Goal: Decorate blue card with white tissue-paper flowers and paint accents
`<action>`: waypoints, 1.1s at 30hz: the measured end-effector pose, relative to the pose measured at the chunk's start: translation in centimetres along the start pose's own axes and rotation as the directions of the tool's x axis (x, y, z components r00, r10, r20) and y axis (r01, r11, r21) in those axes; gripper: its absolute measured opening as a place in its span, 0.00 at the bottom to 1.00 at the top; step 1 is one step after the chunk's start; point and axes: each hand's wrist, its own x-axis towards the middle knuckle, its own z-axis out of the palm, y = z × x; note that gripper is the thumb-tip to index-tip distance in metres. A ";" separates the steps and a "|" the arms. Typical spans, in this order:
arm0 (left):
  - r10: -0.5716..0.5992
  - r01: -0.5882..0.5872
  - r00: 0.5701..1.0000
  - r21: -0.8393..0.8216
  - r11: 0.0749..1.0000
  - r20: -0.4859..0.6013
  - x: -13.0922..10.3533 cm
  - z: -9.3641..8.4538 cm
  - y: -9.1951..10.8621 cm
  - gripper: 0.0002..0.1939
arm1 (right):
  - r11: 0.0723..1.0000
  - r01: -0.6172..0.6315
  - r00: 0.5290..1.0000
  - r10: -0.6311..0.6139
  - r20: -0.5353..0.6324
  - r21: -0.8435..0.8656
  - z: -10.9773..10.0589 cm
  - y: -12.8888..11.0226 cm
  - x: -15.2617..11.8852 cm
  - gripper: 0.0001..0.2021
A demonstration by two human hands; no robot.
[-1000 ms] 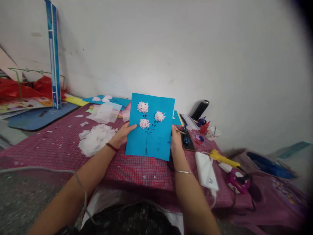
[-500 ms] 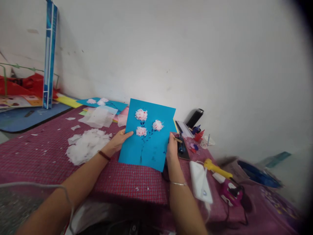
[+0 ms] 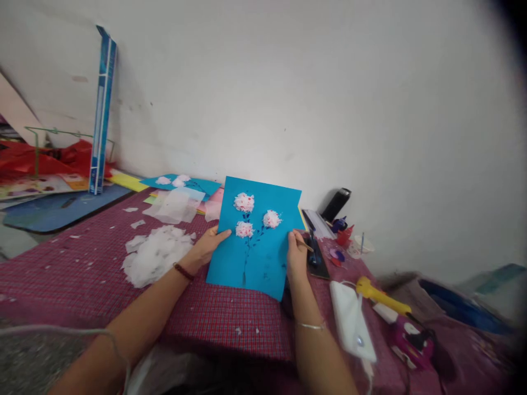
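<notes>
A blue sheet of paper [image 3: 230, 263] is held up and tilted towards me above the table. On it are three fluffy white paper blossoms with red specks, among them the right one [image 3: 272, 219], plus dark blue painted stems and leaves. My left hand [image 3: 208, 244] pinches the sheet's left edge, thumb in front. At the right edge my right hand [image 3: 297, 255] grips the same sheet and also has a thin brown stick [image 3: 305, 245], perhaps a brush handle, between its fingers. Left of the sheet lies a heap of torn white paper [image 3: 154, 255].
Another blue flower sheet [image 3: 206, 187] lies at the back beside tissue sheets [image 3: 177, 204]. On the right are a black bottle [image 3: 335, 204], a white power bank [image 3: 352, 321], a yellow-handled tool [image 3: 382, 295] and a purple device [image 3: 411, 340]. A blue box [image 3: 102, 109] stands upright at left.
The whole view has shifted, so everything appears slightly lower and further right. Both hands keep the same hold on the blue sheet.
</notes>
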 end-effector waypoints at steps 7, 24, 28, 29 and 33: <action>-0.023 0.023 0.999 -0.006 1.000 -0.041 0.0 -0.3 0.0 0.27 | 0.999 0.030 0.999 -0.030 0.017 -0.041 0.1 0.3 0.1 0.26; -0.320 0.349 0.921 0.105 0.931 -0.222 -3.0 -0.7 1.6 0.25 | 0.962 0.191 0.976 -0.165 0.141 -0.196 -3.0 -2.5 -1.3 0.20; -0.455 0.501 0.833 0.081 0.861 -0.313 -4.5 -1.6 0.9 0.31 | 0.984 0.162 0.982 -0.153 0.113 -0.073 -3.8 -4.1 -2.1 0.18; -0.483 0.534 0.808 0.074 0.842 -0.338 -4.7 -1.8 0.8 0.33 | 0.985 0.160 0.978 -0.149 0.147 -0.063 -3.8 -4.4 -2.3 0.16; -0.569 0.657 0.703 0.083 0.750 -0.426 -4.7 -2.4 0.5 0.44 | 0.985 0.136 0.949 -0.099 0.299 -0.106 -3.4 -4.1 -2.9 0.13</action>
